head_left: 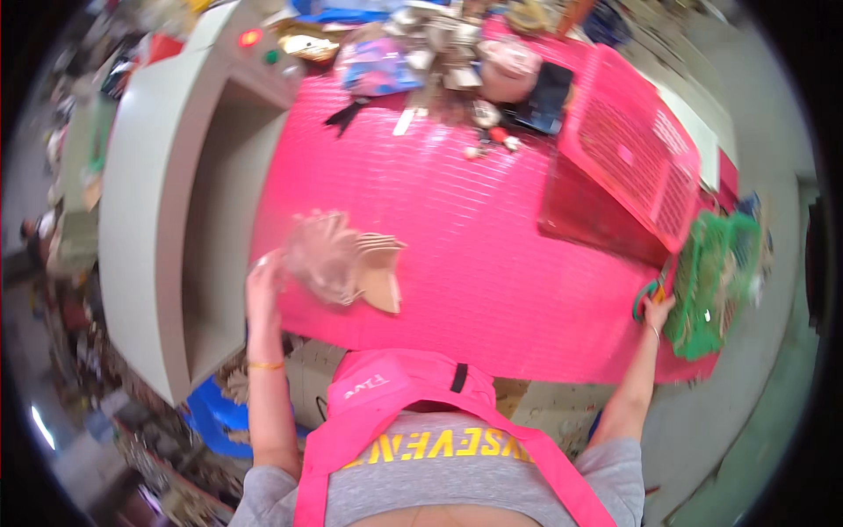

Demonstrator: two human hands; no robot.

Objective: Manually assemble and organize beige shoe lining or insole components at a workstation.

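Observation:
My right hand (657,312) is at the right side of the pink table, closed on scissors (644,302) with green and orange handles. Their blades point away from me, between the pink basket and the green one. At the table's left part, my left hand (263,277) is beside a bundle of dusty-pink and beige flat pieces (329,259), fanned out in layers. Motion smears this hand's fingers, so I cannot tell whether they touch the bundle.
A grey machine housing (145,202) with an open hollow borders the table's left. A pink plastic basket (615,149) and a green basket (716,285) stand at right. A dark phone (544,97) and assorted packets (378,66) lie along the far edge.

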